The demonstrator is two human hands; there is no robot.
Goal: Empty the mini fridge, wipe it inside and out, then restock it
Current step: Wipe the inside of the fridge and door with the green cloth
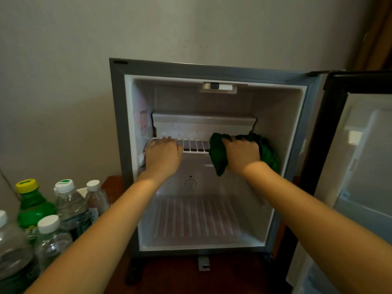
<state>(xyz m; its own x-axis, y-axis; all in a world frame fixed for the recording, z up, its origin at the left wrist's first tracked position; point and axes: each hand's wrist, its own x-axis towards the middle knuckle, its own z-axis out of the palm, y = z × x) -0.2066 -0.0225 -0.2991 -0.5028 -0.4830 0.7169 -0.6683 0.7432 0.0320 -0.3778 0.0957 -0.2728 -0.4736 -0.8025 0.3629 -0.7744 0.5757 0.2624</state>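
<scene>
Both inside: left hand (163,153) rests on shelf (193,145), right hand (241,154) grips cloth (218,154).

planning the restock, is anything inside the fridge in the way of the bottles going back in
Only the hands: the left hand rests on the shelf, the right hand grips the cloth at its right end. Nothing else shows inside the fridge, and the door is open. The bottles stand outside, to its left.
</scene>
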